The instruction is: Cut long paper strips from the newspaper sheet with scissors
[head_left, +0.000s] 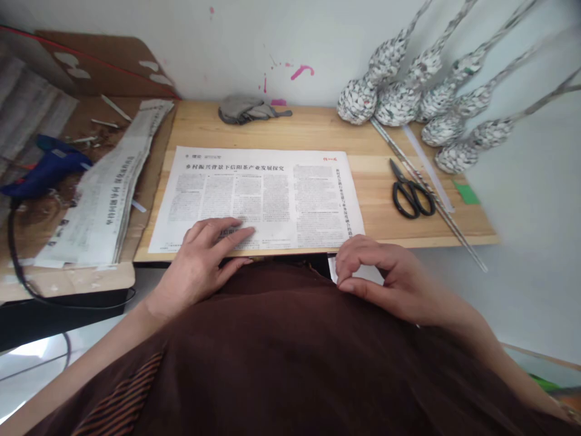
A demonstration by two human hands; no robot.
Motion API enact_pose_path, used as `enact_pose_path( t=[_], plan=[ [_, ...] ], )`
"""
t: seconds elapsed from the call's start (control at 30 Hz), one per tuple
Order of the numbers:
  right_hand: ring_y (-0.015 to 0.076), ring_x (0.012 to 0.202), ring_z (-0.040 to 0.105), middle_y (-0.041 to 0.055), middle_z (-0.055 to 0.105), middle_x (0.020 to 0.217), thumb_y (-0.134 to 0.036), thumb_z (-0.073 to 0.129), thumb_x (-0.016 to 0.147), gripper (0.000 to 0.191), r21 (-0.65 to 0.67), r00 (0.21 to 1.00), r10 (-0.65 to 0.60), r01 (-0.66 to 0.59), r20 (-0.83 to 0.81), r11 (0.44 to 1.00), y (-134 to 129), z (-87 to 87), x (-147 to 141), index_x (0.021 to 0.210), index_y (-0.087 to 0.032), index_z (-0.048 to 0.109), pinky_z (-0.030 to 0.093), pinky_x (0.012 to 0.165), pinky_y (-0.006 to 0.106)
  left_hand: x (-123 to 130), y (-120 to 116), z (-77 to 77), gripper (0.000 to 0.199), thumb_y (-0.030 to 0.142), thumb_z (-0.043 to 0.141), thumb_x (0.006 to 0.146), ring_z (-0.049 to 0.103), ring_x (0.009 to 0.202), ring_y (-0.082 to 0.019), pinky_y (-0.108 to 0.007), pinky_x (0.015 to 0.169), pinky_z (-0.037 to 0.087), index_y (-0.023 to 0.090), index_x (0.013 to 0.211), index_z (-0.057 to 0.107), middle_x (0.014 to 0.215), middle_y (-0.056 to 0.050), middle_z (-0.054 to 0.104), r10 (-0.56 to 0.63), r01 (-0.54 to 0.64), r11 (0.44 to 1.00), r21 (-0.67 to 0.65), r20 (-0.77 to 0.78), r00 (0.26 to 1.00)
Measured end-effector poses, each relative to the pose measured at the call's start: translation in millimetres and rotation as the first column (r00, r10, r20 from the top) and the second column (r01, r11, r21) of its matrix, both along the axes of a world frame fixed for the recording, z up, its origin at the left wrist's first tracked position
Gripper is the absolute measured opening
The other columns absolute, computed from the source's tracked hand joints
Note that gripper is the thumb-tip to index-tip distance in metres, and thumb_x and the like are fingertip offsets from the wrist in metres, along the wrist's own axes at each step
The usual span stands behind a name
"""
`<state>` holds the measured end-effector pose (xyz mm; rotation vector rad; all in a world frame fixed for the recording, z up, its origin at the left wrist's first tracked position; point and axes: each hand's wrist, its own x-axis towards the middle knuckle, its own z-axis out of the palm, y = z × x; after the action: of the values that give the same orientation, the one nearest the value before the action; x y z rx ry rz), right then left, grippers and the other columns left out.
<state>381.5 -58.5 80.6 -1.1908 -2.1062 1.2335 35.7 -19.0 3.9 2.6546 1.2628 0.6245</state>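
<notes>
A printed newspaper sheet (267, 200) lies flat on the wooden table, its lower edge along the table's front edge. My left hand (209, 248) rests on the lower left part of the sheet, fingers apart and thumb at the table edge, holding nothing. At the sheet's lower right corner, my right hand (376, 272) is curled, with thumb and fingertips close together just off the front edge. Whatever is between those fingertips is hidden. Black-handled scissors (412, 192) lie to the right of the sheet.
A grey cloth (249, 111) lies behind the sheet. Several woven paper gourd shapes (399, 103) lean on the wall at the right, near long thin rods (426, 188) and a green scrap (466, 194). On the left are a blue glue gun (49, 165) and stacked newspaper strips (113, 188) on cardboard.
</notes>
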Motion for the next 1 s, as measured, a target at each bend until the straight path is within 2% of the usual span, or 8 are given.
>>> enact_pose_path(
  t=[0.13,0.23,0.27,0.33,0.43,0.53,0.67,1.0],
  plan=[
    [0.0188,0.073,0.063,0.0022,0.068,0.078,-0.039,0.061,0.096,0.024,0.124,0.952,-0.075,0.04,0.297,0.992,-3,-1.7,24,0.077,-0.023,0.064,0.048,0.065,0.031,0,0,1.7,0.051,0.035,0.067,0.093,0.058,0.122,-0.032,-0.052,0.105,0.048,0.029,0.142,0.053,0.134,-0.012,0.06,-0.01,0.01,1.0,-0.008,0.023,1.0],
    [0.0164,0.054,0.053,-0.0005,0.059,0.059,-0.046,0.06,0.096,0.041,0.272,0.869,-0.229,0.114,0.439,0.955,-6,-9.3,35,0.062,-0.023,0.058,0.039,0.052,0.03,1,1,2.1,0.052,0.035,0.067,0.093,0.057,0.121,-0.031,-0.05,0.105,0.048,0.025,0.142,0.054,0.133,-0.014,0.06,-0.027,0.027,1.0,0.008,0.03,0.999],
    [0.0172,0.057,0.056,0.0002,0.062,0.063,-0.045,0.06,0.097,0.037,0.332,0.863,-0.276,0.136,0.424,0.933,-6,-12.9,35,0.067,-0.024,0.061,0.042,0.054,0.031,2,2,2.2,0.051,0.035,0.067,0.093,0.057,0.121,-0.031,-0.05,0.105,0.048,0.024,0.142,0.055,0.133,-0.014,0.06,-0.03,0.03,0.999,0.016,0.025,0.999],
    [0.0228,0.082,0.066,0.0055,0.072,0.091,-0.042,0.063,0.096,0.019,0.454,0.876,-0.319,0.132,0.363,0.881,-6,-21.6,31,0.096,-0.024,0.07,0.053,0.073,0.036,3,2,2.7,0.05,0.035,0.067,0.093,0.056,0.121,-0.031,-0.05,0.105,0.048,0.022,0.141,0.056,0.132,-0.015,0.059,-0.031,0.031,0.999,0.027,0.007,0.999],
    [0.0337,0.123,0.057,0.0159,0.061,0.135,-0.041,0.072,0.09,0.054,0.583,0.876,-0.313,0.046,0.366,0.811,-1,-38.6,19,0.137,-0.021,0.056,0.046,0.104,0.05,4,2,4.7,0.049,0.036,0.066,0.094,0.055,0.119,-0.032,-0.05,0.102,0.048,0.02,0.139,0.056,0.13,-0.016,0.059,-0.022,0.023,0.999,0.03,-0.022,1.0],
    [0.0381,0.126,0.054,0.0182,0.057,0.141,-0.042,0.075,0.087,0.068,0.616,0.82,-0.356,0.005,0.448,0.787,3,-56.3,10,0.145,-0.02,0.048,0.045,0.101,0.054,5,1,6.7,0.049,0.036,0.065,0.094,0.056,0.116,-0.031,-0.049,0.101,0.049,0.02,0.139,0.056,0.129,-0.016,0.06,-0.011,0.012,0.999,0.031,-0.032,0.999],
    [0.0362,0.115,0.058,0.0143,0.066,0.128,-0.038,0.073,0.09,0.057,0.66,0.75,-0.434,-0.004,0.499,0.751,3,-67.9,7,0.141,-0.021,0.053,0.043,0.092,0.05,6,1,6.7,0.048,0.037,0.064,0.095,0.056,0.112,-0.03,-0.047,0.096,0.05,0.018,0.138,0.058,0.124,-0.016,0.062,-0.004,0.007,0.998,0.062,-0.045,0.999],
    [0.0295,0.101,0.061,0.0069,0.071,0.111,-0.026,0.073,0.09,0.03,0.748,0.784,-0.467,0.005,0.409,0.664,4,-66.9,7,0.12,-0.027,0.071,0.036,0.085,0.042,9,0,3.0,0.046,0.043,0.067,0.093,0.059,0.101,-0.03,-0.044,0.084,0.048,0.019,0.132,0.064,0.116,-0.014,0.067,0.023,-0.008,0.985,0.174,-0.085,0.996]
  ],
)
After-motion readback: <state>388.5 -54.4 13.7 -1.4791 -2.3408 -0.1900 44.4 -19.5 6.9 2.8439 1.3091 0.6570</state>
